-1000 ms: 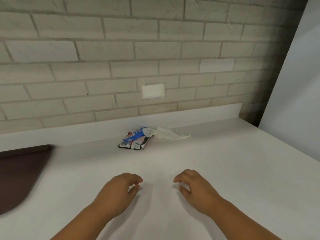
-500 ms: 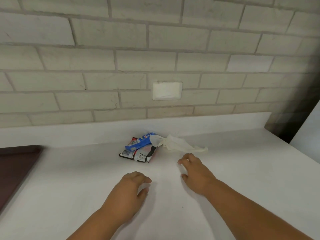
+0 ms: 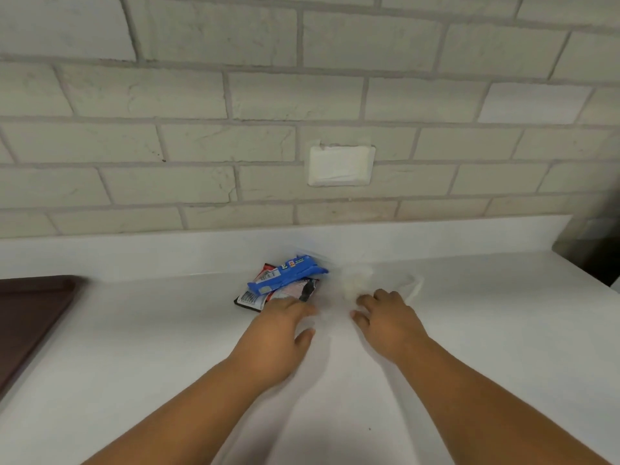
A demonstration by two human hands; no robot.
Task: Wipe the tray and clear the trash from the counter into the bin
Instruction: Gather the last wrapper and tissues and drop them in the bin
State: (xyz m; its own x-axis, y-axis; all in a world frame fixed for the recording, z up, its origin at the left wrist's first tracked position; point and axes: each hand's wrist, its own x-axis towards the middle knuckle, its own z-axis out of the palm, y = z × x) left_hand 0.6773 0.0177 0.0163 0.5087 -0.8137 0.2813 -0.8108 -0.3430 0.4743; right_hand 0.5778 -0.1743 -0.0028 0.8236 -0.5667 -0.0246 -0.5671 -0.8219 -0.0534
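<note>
The left hand (image 3: 278, 333) lies palm down over the white counter (image 3: 134, 347), fingers stretched forward and loosely spread, thumb held out to the side. Its fingertips reach the near edge of a small heap of snack wrappers and it grips nothing. The right hand (image 3: 389, 325) is beside it, also palm down, with its fingers slightly bent and empty. Blur hides whether its tips touch the crumpled white wad (image 3: 357, 280) just ahead of them.

The heap just past the left fingertips has a blue wrapper (image 3: 288, 271) lying on top of a dark wrapper (image 3: 250, 298) with a barcode. The white wad sits right of the blue wrapper, close against it, with a thin pale strip trailing off past the right hand.

Well to the left of the left hand, a dark brown tray (image 3: 30, 310) lies flat on the counter, cut off by the frame edge. Beyond the trash rises a pale brick wall (image 3: 167, 95) with a white blank cover plate (image 3: 340, 166) above the wrappers.
</note>
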